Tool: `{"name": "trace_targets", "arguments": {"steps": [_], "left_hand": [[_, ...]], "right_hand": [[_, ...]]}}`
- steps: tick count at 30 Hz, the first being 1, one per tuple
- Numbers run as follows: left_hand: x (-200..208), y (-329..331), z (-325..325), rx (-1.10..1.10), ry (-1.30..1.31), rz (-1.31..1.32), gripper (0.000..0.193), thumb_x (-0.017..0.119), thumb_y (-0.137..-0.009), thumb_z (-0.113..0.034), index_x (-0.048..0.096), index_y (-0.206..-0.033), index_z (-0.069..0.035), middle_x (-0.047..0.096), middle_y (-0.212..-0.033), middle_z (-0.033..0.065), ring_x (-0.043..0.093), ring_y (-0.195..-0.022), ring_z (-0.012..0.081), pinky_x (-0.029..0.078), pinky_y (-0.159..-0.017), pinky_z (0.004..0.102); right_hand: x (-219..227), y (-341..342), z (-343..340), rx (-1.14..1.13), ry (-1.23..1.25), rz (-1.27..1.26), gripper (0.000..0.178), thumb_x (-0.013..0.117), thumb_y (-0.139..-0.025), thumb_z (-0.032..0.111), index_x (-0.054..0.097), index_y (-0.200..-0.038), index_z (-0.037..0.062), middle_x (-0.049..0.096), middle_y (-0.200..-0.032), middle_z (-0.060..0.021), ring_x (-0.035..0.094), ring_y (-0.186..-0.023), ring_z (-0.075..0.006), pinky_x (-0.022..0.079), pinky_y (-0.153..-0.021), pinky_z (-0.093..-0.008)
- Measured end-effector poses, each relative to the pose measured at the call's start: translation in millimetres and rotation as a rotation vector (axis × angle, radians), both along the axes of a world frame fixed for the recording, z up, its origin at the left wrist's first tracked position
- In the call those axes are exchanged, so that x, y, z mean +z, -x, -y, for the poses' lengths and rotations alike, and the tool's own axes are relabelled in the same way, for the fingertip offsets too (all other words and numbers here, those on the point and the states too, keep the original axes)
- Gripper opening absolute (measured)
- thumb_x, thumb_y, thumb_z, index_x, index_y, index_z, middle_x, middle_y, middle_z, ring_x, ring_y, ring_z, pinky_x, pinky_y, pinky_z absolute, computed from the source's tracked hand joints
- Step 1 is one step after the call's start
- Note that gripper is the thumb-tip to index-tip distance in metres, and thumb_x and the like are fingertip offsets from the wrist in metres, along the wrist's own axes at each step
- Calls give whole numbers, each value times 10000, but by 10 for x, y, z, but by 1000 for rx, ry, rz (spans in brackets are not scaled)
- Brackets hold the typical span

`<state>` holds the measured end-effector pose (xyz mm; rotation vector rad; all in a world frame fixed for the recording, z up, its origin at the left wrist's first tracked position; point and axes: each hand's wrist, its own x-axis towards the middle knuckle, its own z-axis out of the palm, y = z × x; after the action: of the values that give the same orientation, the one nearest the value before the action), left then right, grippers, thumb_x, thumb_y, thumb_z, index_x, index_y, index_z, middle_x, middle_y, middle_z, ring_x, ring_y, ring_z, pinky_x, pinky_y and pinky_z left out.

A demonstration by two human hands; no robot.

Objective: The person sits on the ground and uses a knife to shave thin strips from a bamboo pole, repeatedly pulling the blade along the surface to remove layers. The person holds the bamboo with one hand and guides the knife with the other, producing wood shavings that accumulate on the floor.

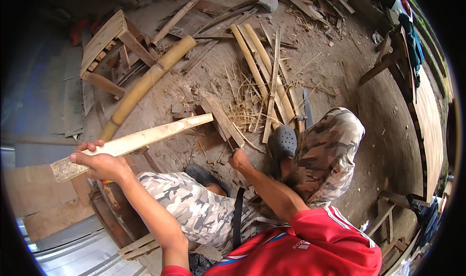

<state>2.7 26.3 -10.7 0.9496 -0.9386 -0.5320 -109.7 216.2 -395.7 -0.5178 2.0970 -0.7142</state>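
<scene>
Slat [145, 136] spans left to centre of frame, its tip at the block [221, 118] — touching or not, I can't tell. I judge it light, stiff, splintery-edged; best held at its broad end, where the left hand [104, 165] grips. Right hand [239, 160] is clenched by the block — contents unclear to me.

Long pale strip [145, 137], slanting, far end rightward

White-striped red shirt [320, 251], brown-and-grey camouflage trousers [332, 152], black strap [238, 212], 2 grey perforated clogs [284, 141].
</scene>
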Motion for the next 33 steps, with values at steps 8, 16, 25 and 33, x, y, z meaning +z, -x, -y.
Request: {"name": "trace_targets", "arguments": {"steps": [8, 16, 25, 33], "left_hand": [[-98, -636, 297, 133, -78, -359, 589, 313, -1041, -565, 575, -1039, -37, 479, -838, 33, 496, -735, 170, 476, -701, 336], [-738, -493, 670, -82, -241, -742, 658, 246, -1023, -616, 562, -1140, -51, 567, -1013, 50, 565, -859, 191, 524, -814, 356], [-1988, 168, -112, -130, -734, -194, 550, 590, -973, -398, 505, -1356, -12, 560, -1322, 162, 474, -1297, 257, 376, -1083, 417], [-771, 1071, -74, -1090, -417, 457, 590, 494, -995, -533, 598, -1240, -6, 658, -1160, 136, 589, -1166, 236, 448, -1003, 375]], "right_hand": [[898, 374, 636, -427, 345, 309, 568, 713, -841, 563, 584, -729, 22, 556, -552, -61, 545, -443, -162, 437, -428, -348], [2274, 1969, 1449, -726, 849, 377, 261, 756, -876, 239, 596, -866, 33, 587, -690, -51, 480, -470, -152, 436, -437, -324], [3177, 2186, 1320, -466, 976, 82, 236, 752, -884, 182, 589, -838, 18, 532, -595, -20, 482, -432, -105, 402, -405, -293], [3169, 1833, 1233, 56, 926, -47, 227, 765, -881, 214, 630, -874, 32, 533, -562, 20, 479, -458, -66, 371, -424, -258]]}}
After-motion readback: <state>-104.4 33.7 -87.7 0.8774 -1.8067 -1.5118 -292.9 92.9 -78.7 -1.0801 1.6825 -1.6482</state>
